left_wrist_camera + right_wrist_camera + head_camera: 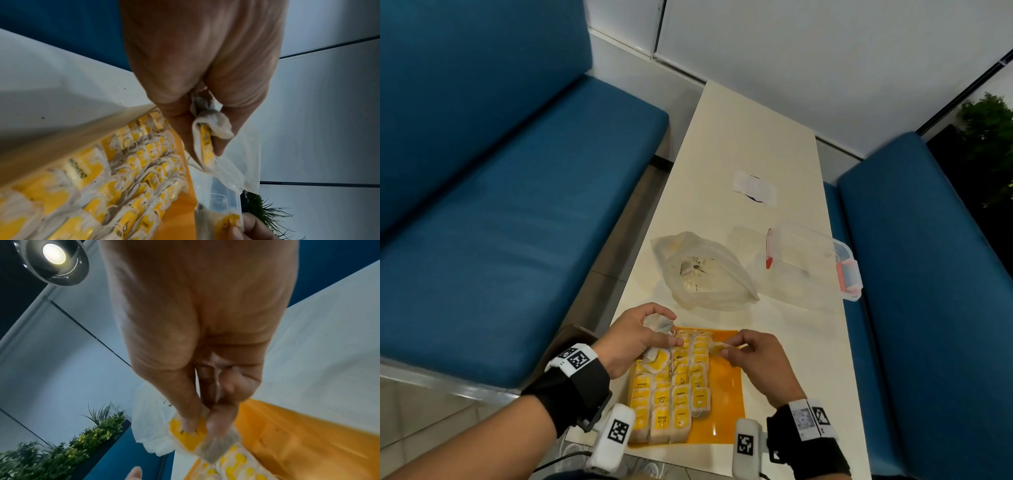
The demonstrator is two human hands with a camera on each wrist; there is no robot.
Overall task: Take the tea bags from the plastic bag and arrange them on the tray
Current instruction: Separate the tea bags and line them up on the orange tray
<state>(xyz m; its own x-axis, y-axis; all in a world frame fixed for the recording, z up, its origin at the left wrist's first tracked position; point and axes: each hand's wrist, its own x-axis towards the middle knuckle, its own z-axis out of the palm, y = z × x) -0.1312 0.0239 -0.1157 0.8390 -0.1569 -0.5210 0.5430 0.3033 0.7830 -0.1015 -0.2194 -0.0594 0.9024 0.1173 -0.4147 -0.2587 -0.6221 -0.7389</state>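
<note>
An orange tray [726, 394] lies at the near edge of the table, its left half filled with rows of yellow-tagged tea bags [671, 394]. Over the tray's far left corner my left hand [645, 337] grips a small bunch of tea bags [659, 322], also seen bunched in the left wrist view [207, 139]. My right hand [751, 349] pinches one tea bag [717, 347] by its yellow tag [189, 433] above the tray's far edge. The clear plastic bag [703, 270] lies crumpled beyond the tray, nearly empty.
A clear lidded container [815, 260] with red clasps stands at the right of the bag. A white wrapper [755, 188] lies further back on the cream table [743, 137]. Blue benches [517, 205] flank the table on both sides.
</note>
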